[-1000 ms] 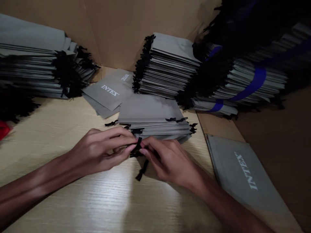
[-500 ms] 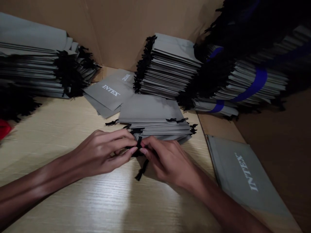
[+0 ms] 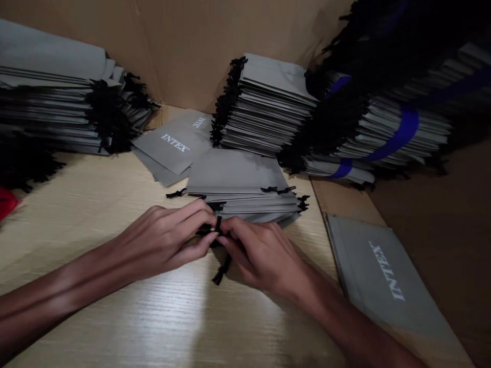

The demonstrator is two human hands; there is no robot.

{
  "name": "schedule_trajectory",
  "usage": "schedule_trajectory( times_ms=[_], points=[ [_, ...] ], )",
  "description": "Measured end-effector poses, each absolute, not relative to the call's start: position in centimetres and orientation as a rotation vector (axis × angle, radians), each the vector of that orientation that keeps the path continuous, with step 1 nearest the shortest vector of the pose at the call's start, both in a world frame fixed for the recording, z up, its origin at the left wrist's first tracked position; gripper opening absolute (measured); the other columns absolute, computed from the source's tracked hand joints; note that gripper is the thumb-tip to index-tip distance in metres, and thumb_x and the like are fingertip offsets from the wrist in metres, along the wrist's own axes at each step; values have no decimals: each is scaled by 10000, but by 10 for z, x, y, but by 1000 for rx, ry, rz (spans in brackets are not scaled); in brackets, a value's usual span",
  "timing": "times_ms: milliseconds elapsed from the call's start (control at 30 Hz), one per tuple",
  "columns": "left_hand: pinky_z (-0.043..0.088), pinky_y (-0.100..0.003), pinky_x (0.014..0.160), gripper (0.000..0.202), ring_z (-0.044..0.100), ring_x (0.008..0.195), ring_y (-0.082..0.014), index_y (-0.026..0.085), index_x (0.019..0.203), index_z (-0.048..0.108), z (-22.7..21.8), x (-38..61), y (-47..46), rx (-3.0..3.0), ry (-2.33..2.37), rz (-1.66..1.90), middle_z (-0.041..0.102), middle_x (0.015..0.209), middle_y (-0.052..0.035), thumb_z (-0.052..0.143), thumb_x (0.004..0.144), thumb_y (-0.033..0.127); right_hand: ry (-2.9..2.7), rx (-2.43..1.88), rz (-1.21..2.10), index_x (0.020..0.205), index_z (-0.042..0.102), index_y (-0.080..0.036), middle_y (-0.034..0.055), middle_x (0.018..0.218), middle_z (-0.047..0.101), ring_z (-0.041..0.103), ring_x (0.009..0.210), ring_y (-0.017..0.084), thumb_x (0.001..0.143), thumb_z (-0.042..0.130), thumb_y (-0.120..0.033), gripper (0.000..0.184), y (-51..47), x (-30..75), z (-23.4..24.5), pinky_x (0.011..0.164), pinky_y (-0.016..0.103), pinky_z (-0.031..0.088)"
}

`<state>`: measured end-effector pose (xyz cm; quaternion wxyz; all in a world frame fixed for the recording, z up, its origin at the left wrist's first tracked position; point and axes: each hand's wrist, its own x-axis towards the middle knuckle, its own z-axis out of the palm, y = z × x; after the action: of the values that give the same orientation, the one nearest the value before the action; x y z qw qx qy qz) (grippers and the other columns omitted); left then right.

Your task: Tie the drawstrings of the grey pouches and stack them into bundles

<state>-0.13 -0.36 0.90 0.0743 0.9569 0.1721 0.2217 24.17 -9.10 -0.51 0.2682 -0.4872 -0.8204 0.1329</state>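
My left hand [image 3: 164, 240] and my right hand [image 3: 261, 253] meet at the front edge of a low stack of grey fabric drawstring pouches [image 3: 238, 176]. Between their fingertips both hands pinch a black drawstring cord [image 3: 218, 224], and its knotted tail [image 3: 221, 270] hangs down towards the table. The fingers hide most of the knot. Other black cord ends [image 3: 176, 193] stick out from the stack's left side.
Tall pouch stacks with black cords stand behind, some tied with blue bands [image 3: 399, 138]. Loose INTEX-printed pouches [image 3: 174, 145] lie at the back, another [image 3: 385, 271] at the right. Cardboard walls [image 3: 184, 46] rise behind the light wood table [image 3: 95, 204]. Something red [image 3: 7, 203] lies at the left edge.
Both hands have drawn slightly closer around the cord, and the right hand has shifted a little up and left. The pouch stacks stay in place.
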Motion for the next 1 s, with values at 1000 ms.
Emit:
schedule_trajectory(
  times_ms=[1000],
  points=[
    [475,-278,673,318,668,758,-151,255,1003,729,22,5,-9,2192,796,445,720,962,1,575,1147,493,-2388,-1163,157,1209,696,-226,23,1008,808,686,853,177,1148,589,-145,147,-86,256,5,633,322,381]
  ],
)
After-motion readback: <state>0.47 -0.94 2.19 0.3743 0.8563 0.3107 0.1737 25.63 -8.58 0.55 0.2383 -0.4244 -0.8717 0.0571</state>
